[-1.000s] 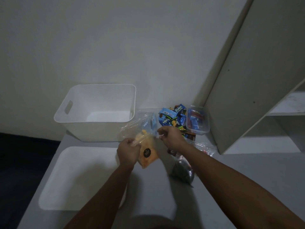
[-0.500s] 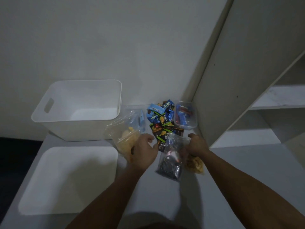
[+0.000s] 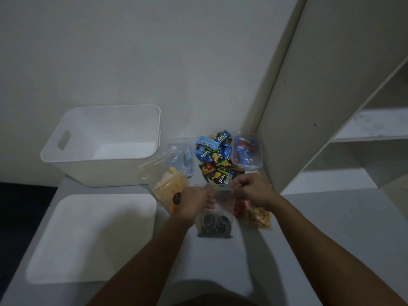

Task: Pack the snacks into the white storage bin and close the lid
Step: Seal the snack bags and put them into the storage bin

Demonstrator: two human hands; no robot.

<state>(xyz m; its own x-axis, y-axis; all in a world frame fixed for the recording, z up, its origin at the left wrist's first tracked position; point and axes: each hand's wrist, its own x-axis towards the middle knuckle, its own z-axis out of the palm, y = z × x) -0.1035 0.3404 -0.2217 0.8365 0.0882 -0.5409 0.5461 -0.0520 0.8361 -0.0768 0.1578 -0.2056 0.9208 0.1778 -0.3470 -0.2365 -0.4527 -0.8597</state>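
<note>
- Sealing step in hand, by my reading: left hand (image 3: 194,203) and right hand (image 3: 254,189) each pinch one end of the top edge of a clear zip bag of dark snacks (image 3: 215,224), lower centre of frame, on the table (image 3: 220,261).
- White storage bin (image 3: 103,164) stands upper left, apparently holding nothing; its lid (image 3: 92,237) lies flat just below it.
- Wrapped snack pile (image 3: 217,157) and an orange snack bag (image 3: 170,186) remain outside the bin.
- Next: carry the bag up-left over the rim, release inside.
</note>
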